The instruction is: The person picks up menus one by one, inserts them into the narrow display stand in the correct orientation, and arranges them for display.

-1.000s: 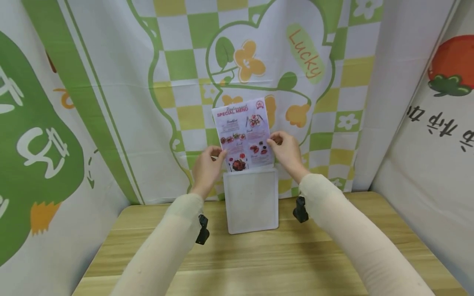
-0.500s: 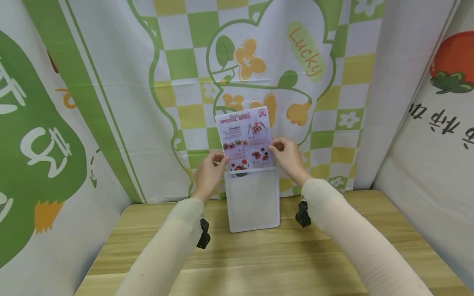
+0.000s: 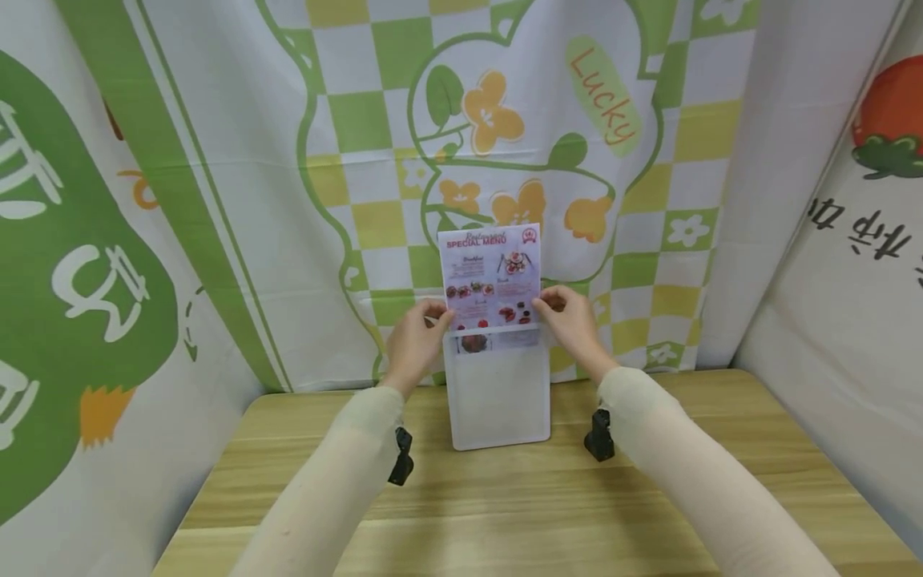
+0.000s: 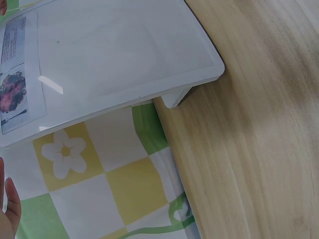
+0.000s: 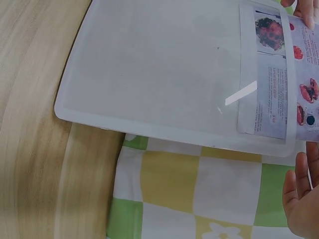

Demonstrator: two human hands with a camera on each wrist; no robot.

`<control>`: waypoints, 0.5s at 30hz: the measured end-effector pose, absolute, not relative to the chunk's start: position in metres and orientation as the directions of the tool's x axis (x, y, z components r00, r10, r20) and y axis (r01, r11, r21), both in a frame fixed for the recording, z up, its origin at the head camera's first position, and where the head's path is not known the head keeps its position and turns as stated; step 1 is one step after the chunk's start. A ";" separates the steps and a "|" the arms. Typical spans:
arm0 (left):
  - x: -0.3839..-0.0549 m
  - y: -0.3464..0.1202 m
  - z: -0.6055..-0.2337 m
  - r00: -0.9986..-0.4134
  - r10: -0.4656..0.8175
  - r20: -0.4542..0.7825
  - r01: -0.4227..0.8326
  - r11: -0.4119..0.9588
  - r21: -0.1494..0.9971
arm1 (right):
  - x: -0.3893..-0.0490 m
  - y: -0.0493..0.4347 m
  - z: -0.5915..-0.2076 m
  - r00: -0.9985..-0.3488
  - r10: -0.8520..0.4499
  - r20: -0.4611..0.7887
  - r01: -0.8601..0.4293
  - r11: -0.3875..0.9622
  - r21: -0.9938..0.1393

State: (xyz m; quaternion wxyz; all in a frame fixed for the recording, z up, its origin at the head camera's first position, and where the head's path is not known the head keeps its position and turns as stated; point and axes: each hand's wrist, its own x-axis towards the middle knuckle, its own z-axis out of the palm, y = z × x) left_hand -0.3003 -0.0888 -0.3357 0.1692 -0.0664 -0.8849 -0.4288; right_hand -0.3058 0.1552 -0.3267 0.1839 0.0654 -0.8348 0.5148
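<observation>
A printed menu sheet (image 3: pixel 493 280) headed "SPECIAL MENU" stands upright, its lower strip inside a white, clear-fronted display holder (image 3: pixel 500 401). My left hand (image 3: pixel 418 340) pinches the sheet's left edge just above the holder's top rim. On the opposite edge, at about the same height, my right hand (image 3: pixel 573 324) pinches it between thumb and fingers. The right wrist view shows the sheet's lower end (image 5: pixel 271 99) behind the holder's clear front. A small foot (image 4: pixel 174 97) props the holder from behind in the left wrist view.
The holder stands on a wood-grain table (image 3: pixel 497 513) near its back edge. Behind it hangs a green, yellow and white checked cloth (image 3: pixel 349 120). Printed white panels rise at the left (image 3: pixel 94 264) and right (image 3: pixel 865 320). A black wrist camera (image 3: pixel 600 435) sits under each forearm.
The menu sheet has moved down, from above the holder's rim to partly inside it. It has also straightened from a leftward tilt. Both hands have lowered slightly with it, keeping their pinch.
</observation>
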 end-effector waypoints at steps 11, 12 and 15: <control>-0.301 -0.087 -0.343 -0.937 0.004 0.348 0.266 0.656 0.706 | -0.309 0.155 -0.324 -0.912 0.103 0.398 -0.319 0.432 -0.844; -0.301 -0.087 -0.343 -0.938 0.005 0.345 0.263 0.660 0.704 | -0.309 0.155 -0.323 -0.910 0.102 0.401 -0.322 0.434 -0.841; -0.301 -0.086 -0.341 -0.945 0.002 0.328 0.246 0.666 0.705 | -0.309 0.155 -0.323 -0.914 0.090 0.395 -0.318 0.443 -0.838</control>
